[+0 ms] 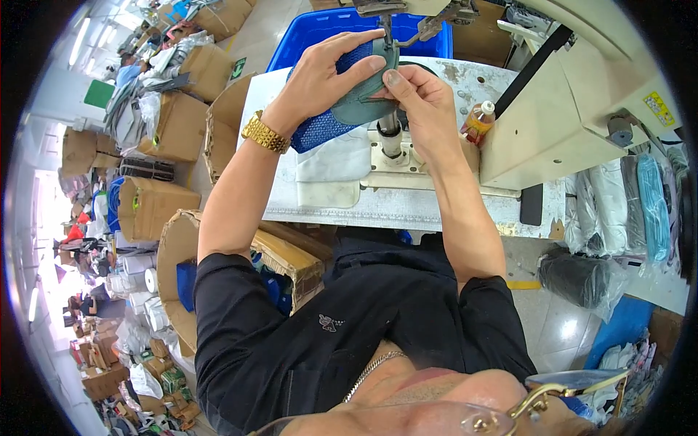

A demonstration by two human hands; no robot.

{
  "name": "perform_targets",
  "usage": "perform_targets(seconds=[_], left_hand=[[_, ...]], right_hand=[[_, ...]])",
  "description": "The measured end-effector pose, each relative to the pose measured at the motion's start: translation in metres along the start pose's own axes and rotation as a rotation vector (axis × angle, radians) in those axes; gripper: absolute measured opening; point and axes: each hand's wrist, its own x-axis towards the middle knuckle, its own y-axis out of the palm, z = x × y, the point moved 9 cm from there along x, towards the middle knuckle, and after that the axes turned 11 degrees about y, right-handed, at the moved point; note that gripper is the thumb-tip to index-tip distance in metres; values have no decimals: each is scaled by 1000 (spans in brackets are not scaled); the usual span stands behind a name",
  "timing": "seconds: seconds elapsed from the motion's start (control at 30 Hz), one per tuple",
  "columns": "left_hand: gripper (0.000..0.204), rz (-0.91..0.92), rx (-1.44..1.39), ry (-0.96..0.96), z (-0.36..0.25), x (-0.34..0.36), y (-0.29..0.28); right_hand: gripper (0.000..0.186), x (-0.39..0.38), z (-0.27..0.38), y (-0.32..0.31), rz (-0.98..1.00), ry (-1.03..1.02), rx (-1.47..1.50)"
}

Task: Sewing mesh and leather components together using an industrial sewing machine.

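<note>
A shoe upper (367, 107) of blue mesh with green overlay panels lies over the post of a sewing machine (390, 138), beneath the needle area. My left hand (323, 76) holds its left side, with thumb and index finger spread across the surface and the other fingers mostly hidden. A gold watch (266, 132) is on that wrist. Close on the right, my right hand (423, 98) pinches the green edge between thumb and fingers. The needle tip cannot be made out. White cloth pieces (333, 158) lie on the worktable (283, 196) below the upper.
Behind the table stands a blue bin (294, 40). A bottle (478, 122) with an orange label stands beside the machine body (582, 123). Cardboard boxes (171, 123) crowd the left side. Wrapped material rolls (611, 200) are at the right, with a black bundle (574, 280) below.
</note>
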Motion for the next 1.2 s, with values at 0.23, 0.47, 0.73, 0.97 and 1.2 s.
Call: perform_targets(seconds=[0.23, 0.47, 0.73, 0.97, 1.2], left_hand=[[45, -24, -32, -18, 8, 7, 2], [42, -27, -165, 12, 21, 7, 13], [41, -45, -45, 122, 5, 3, 12], [42, -8, -160, 14, 8, 3, 16], [40, -58, -62, -70, 4, 0, 19]], right_hand=[[21, -1, 7, 3, -87, -71, -32], [25, -6, 10, 7, -185, -91, -312], [27, -4, 14, 2, -197, -127, -393], [26, 2, 14, -6, -186, -94, -408], [23, 8, 21, -11, -65, -75, -352]])
